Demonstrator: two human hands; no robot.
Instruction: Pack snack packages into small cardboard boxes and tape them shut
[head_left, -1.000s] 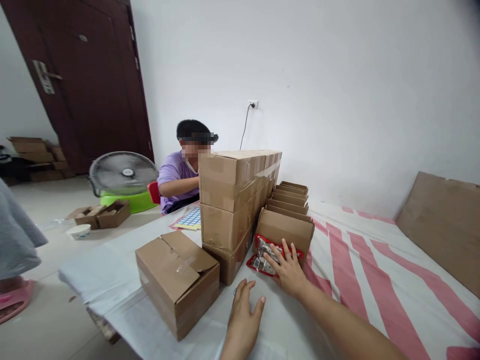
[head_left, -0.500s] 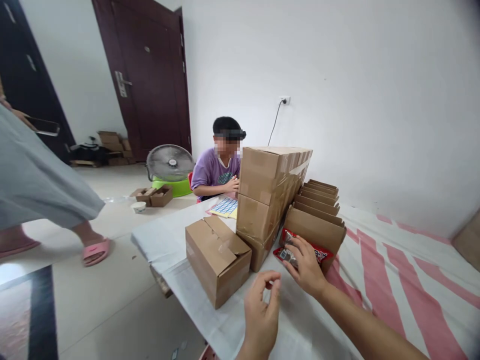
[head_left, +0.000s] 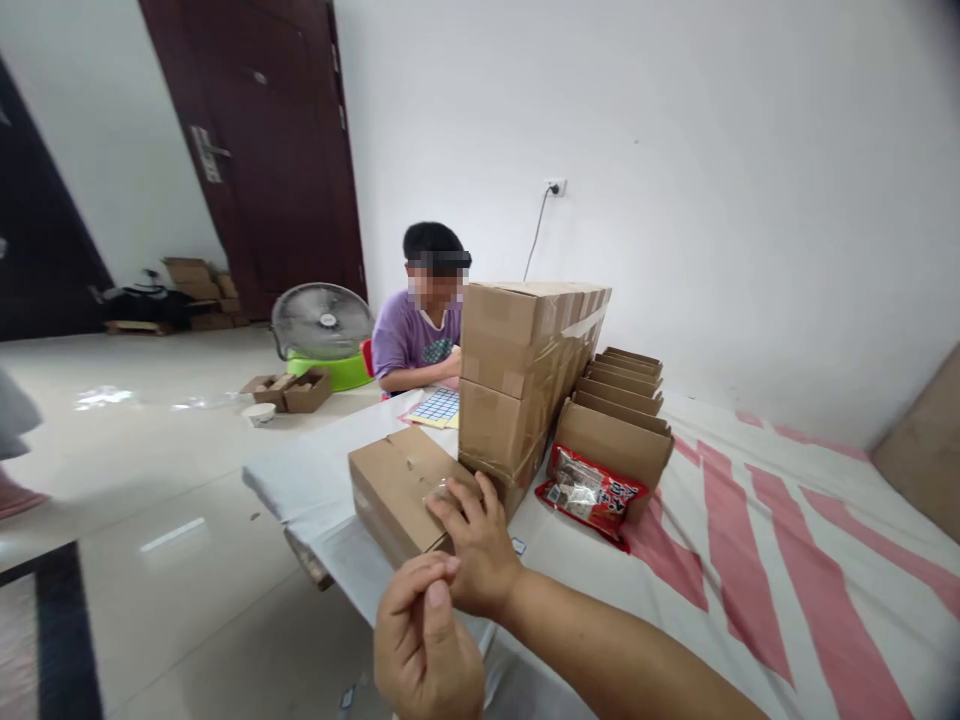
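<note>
My right hand [head_left: 484, 545] lies with fingers apart on the near right part of the top of a brown cardboard box [head_left: 394, 480]. A strip of clear tape shows by its fingertips. In front of that box, at the bottom of the view, my left hand [head_left: 427, 645] is closed in a pinch, fingertips against the thumb. Whether anything is between them I cannot make out. To the right, a red snack packet [head_left: 592, 495] with a clear window leans on an open carton [head_left: 619, 435]. No hand touches it.
Stacked taped boxes [head_left: 495, 370] stand behind the near box, with a row of open cartons [head_left: 626, 375] beside them. Across the table [head_left: 300, 480] sits a person in purple [head_left: 401, 345]. A floor fan [head_left: 322, 325] stands beyond, and a small label [head_left: 518, 546] lies on the cloth.
My right hand has left the red packet and moved left onto the box top. My left hand has moved left, its fingers closing to a pinch. The walking person has mostly left the view.
</note>
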